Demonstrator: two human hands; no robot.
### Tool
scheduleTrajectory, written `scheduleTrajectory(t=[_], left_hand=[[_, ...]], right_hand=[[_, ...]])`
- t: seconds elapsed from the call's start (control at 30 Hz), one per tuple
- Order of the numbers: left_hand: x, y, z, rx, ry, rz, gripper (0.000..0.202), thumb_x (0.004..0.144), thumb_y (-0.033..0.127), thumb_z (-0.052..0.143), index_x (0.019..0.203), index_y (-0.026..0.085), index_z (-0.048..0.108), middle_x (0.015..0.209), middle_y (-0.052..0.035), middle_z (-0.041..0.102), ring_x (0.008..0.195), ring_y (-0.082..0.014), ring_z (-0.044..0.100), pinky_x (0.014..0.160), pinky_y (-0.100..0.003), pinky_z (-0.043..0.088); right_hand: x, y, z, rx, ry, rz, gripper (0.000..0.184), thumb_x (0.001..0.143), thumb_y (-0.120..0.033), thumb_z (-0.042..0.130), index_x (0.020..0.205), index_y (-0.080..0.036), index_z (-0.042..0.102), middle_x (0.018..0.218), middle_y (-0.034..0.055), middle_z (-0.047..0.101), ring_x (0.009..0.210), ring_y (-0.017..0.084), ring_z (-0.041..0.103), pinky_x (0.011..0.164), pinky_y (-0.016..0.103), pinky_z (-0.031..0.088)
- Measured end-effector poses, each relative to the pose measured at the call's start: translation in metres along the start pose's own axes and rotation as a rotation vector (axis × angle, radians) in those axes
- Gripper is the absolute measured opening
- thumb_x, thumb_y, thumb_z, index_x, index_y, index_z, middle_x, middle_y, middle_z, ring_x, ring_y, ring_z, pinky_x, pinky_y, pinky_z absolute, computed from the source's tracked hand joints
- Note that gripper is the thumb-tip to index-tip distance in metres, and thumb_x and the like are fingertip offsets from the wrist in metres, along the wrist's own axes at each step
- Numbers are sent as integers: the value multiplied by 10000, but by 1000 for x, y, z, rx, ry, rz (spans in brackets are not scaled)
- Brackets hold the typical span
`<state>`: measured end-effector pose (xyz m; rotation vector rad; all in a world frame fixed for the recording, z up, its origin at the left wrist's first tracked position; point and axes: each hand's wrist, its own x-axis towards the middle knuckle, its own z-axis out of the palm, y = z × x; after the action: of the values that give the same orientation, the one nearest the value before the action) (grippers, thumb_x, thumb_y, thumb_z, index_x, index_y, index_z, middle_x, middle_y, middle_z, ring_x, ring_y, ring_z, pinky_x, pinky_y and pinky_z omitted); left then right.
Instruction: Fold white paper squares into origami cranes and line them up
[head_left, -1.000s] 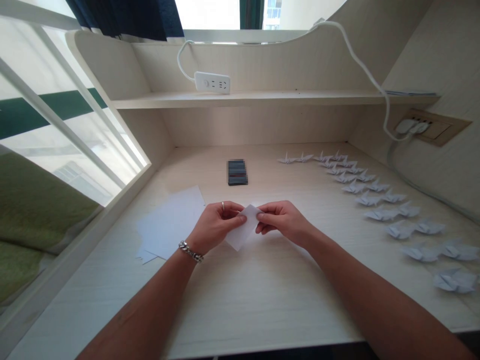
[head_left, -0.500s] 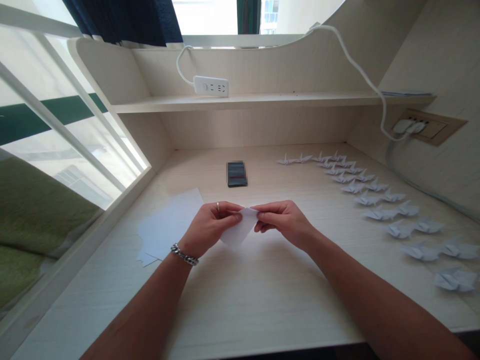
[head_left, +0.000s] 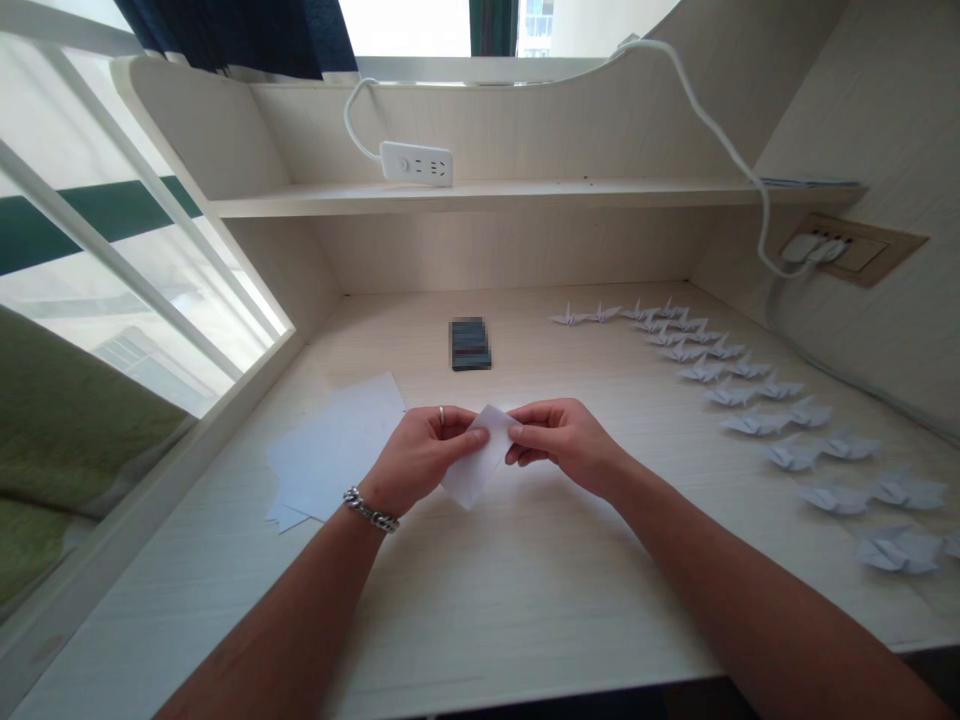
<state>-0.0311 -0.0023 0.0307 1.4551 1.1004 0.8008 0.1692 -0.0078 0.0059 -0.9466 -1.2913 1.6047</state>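
Note:
A small folded piece of white paper (head_left: 475, 470) is held up over the desk between both hands. My left hand (head_left: 429, 448), with a ring and a chain bracelet, pinches its left side between thumb and fingers. On the other side, my right hand (head_left: 564, 440) grips the paper's right edge with thumb and forefinger, the remaining fingers curled below. Loose white sheets (head_left: 337, 440) lie fanned out just left of my left hand. Rows of folded paper cranes (head_left: 757, 420) stand along the desk's right side.
Behind the hands lies a dark, pixelated rectangular object (head_left: 470, 344). A power strip (head_left: 416, 163) rests on the shelf (head_left: 510, 197) at the back. Its white cable hangs at the right, near a wall socket (head_left: 855, 248). White rails (head_left: 112, 235) border the left side.
The folded paper has turned slightly between my fingers, showing more of its upper corner and a sharper lower point. My hands stay in nearly the same place; the view has shifted a little.

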Motion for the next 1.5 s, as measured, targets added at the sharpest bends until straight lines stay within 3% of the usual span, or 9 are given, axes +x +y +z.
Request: scheduleTrajectory(t=[0.2,0.43,0.6,0.73,1.3,1.5], left_hand=[[0,1,-10,-92,-7,-51,341,642,270,781,946,130,717,812,-68,736,698,-167,642,623,-266,489],[3,-6,-21,-105,36,-7,365,615,252,806,945,126,712,813,-75,740,742,-187,665,682,-306,516],[2,-5,-17,-157,-17,10,411,603,206,812,984,114,688,839,-90,738,769,-194,670,687,-307,531],[-1,-2,-13,-158,-83,-42,457,637,212,793,1063,126,649,729,-51,721,671,-168,659,637,-309,545],[-1,1,-10,48,-18,-2,461,558,150,797,1003,128,677,699,-46,729,621,-168,658,594,-272,524],[0,0,-7,109,-11,-24,410,562,149,790,961,134,694,718,-60,738,639,-189,670,594,-289,524]], right_hand=[[1,-1,-2,6,96,13,264,712,-313,742,914,-142,750,684,58,708,640,137,657,637,260,522],[2,0,-5,39,127,13,301,681,-308,759,928,-137,747,712,65,708,665,149,656,628,261,525],[2,1,-5,65,159,5,283,677,-292,762,919,-145,751,721,59,709,664,139,651,632,250,528],[3,2,-4,84,205,6,263,664,-291,775,884,-149,751,744,57,710,661,132,650,640,245,528],[4,4,-5,98,197,18,243,656,-288,784,854,-151,747,757,59,706,663,134,651,633,238,533],[1,4,-2,-88,179,-5,282,666,-340,776,873,-153,729,786,60,702,676,155,648,615,262,522]])
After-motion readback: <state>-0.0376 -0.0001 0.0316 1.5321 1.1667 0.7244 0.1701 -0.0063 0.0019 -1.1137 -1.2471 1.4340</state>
